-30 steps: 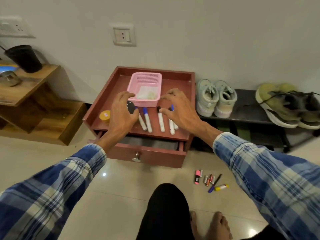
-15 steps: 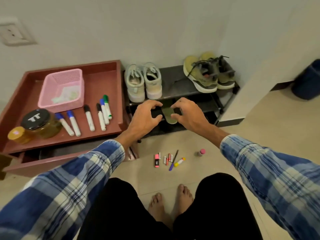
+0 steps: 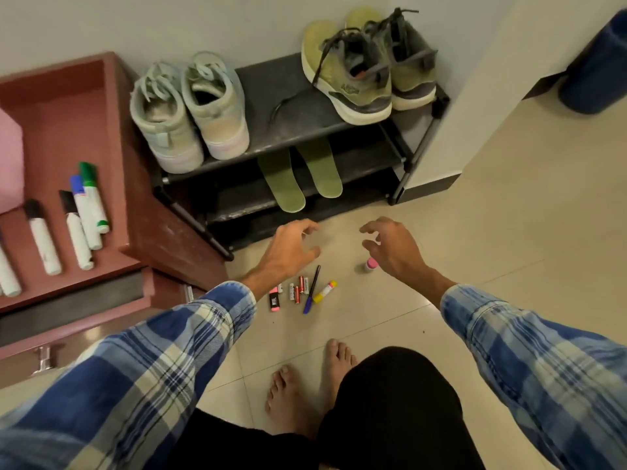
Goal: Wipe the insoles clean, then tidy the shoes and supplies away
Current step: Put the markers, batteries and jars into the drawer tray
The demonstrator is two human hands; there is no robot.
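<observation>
Head view. The two green insoles [image 3: 283, 179] lie side by side, heels outward, on the lower shelf of the black shoe rack [image 3: 288, 106], their ends overhanging the front edge. On the top shelf stand the pale sneakers [image 3: 190, 110] at the left and the olive trainers [image 3: 359, 62] at the right, with a loose dark lace between them.

The left hand [image 3: 288, 247] and right hand [image 3: 393, 249] hover over the floor tiles just in front of the rack, apart from each other, fingers loosely curved and spread, holding nothing. Nothing lies between the hands and the insoles.

On the floor below the hands lie a pink highlighter [image 3: 274, 301], several batteries [image 3: 298, 288], a blue pen [image 3: 312, 288] and a yellow-capped stick [image 3: 325, 291]. A small pink-capped bottle [image 3: 369, 265] stands just beside the right hand. To the left, a red-brown cabinet [image 3: 112, 147] carries markers [image 3: 81, 215] and the edge of a pink basket [image 3: 10, 164]; its drawer [image 3: 68, 307] stands open. A dark blue bin [image 3: 597, 62] sits at the far right.

Half a second ago both hands were at the lower shelf around one insole; they have since drawn back to floor level, empty
</observation>
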